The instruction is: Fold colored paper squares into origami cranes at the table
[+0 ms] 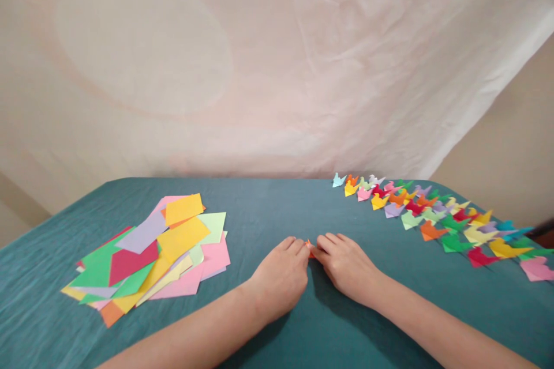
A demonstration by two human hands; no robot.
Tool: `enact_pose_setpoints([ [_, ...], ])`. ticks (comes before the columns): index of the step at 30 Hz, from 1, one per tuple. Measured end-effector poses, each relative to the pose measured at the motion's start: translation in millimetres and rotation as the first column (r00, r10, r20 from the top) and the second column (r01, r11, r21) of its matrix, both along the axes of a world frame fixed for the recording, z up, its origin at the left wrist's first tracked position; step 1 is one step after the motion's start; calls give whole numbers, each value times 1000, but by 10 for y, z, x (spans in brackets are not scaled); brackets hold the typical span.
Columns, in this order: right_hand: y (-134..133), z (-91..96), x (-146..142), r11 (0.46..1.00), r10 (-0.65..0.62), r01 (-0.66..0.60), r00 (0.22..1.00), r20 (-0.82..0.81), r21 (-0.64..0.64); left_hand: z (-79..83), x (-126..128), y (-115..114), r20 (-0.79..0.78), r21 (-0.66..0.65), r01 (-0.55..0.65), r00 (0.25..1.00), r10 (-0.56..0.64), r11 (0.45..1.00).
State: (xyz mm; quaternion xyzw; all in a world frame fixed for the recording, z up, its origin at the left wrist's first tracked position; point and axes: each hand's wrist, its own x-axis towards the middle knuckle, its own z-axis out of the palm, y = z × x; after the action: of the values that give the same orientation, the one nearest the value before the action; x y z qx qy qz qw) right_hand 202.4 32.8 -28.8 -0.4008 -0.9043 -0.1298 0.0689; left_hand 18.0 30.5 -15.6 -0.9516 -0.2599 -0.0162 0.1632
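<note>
Between my two hands, low over the table, is a small piece of folded orange paper point(310, 249), mostly covered by fingers. My left hand point(285, 270) is closed on its left side, the fingertips curled and largely turned from view. From the other side my right hand point(341, 262) pinches the same paper, thumb and index finger against it. Only an orange tip and a bit of its lower part show in the gap, so its full shape is hidden.
A loose pile of coloured paper sheets point(182, 239) lies at the left. Along the right stand several rows of folded paper birds point(433, 232) in many colours. Dark green cloth point(259, 202) covers the table, and a pale draped sheet point(268, 69) hangs behind it.
</note>
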Motion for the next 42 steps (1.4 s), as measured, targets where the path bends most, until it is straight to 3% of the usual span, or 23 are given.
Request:
enact_pose_setpoints([
  [6,14,-77,72,998,-7,-4,987,-162,-64,17,-33,45,75,-45,15,997,-11,999],
  [12,48,-161,125,992,-26,-26,916,-400,-125,-71,-98,176,281,-214,81,960,-18,974],
  [16,49,-166,98,983,-116,29,859,-499,-179,-145,-136,258,432,-340,105,900,56,934],
  [23,39,-123,21,958,-231,110,843,-487,-264,-185,-167,310,616,-441,107,758,214,891],
  [27,24,-109,-17,948,-245,95,827,-506,-303,-167,-157,297,638,-459,72,721,271,886],
  [31,9,-122,-25,938,-236,38,796,-557,-344,-141,-145,281,615,-486,54,730,298,872],
  [36,6,-127,-14,931,-219,-29,754,-620,-365,-102,-140,270,606,-497,66,740,291,865],
  [42,14,-129,1,930,-235,-20,738,-633,-368,-69,-148,242,627,-480,108,737,254,870],
])
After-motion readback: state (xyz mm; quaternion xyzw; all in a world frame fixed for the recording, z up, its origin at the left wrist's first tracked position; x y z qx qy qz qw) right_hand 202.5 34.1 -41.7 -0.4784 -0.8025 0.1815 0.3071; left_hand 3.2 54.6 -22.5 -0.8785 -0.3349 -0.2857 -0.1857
